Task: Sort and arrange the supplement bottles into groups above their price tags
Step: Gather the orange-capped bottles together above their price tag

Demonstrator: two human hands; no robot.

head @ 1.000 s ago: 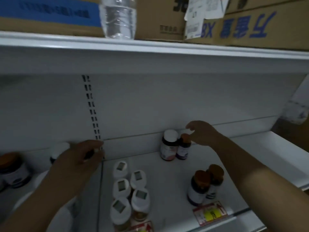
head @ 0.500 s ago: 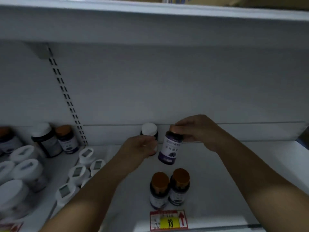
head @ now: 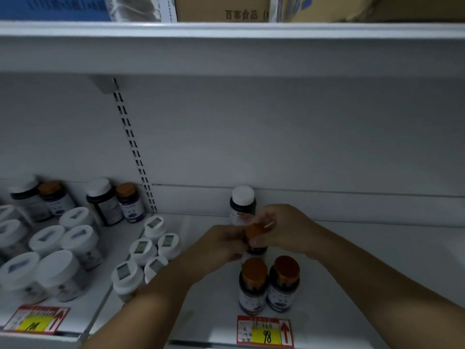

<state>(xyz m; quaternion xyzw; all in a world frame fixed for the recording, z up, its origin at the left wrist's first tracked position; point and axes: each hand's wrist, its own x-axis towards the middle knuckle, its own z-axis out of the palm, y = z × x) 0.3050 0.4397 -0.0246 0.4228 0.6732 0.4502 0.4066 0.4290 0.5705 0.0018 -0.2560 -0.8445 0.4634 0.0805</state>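
Both hands hold one dark bottle with an orange cap [head: 254, 233], just behind two matching orange-capped bottles [head: 269, 285]. My left hand [head: 221, 245] grips it from the left and my right hand [head: 284, 230] from the right, near the cap. The pair stands above a red and yellow price tag marked 98 [head: 265, 332]. A white-capped dark bottle [head: 242, 204] stands upright at the shelf's back wall, right behind my hands. Whether the held bottle touches the shelf is hidden.
Several small white-lidded bottles [head: 148, 253] cluster left of my left arm. Larger white-lidded jars [head: 50, 253] and dark bottles [head: 110, 200] fill the left bay above a tag marked 108 [head: 35, 321]. An upper shelf [head: 226, 31] carries cardboard boxes.
The orange-capped bottle came forward and down from beside the white-capped one to just behind the front pair. My left hand left the white-capped bottle and joined the right on it.
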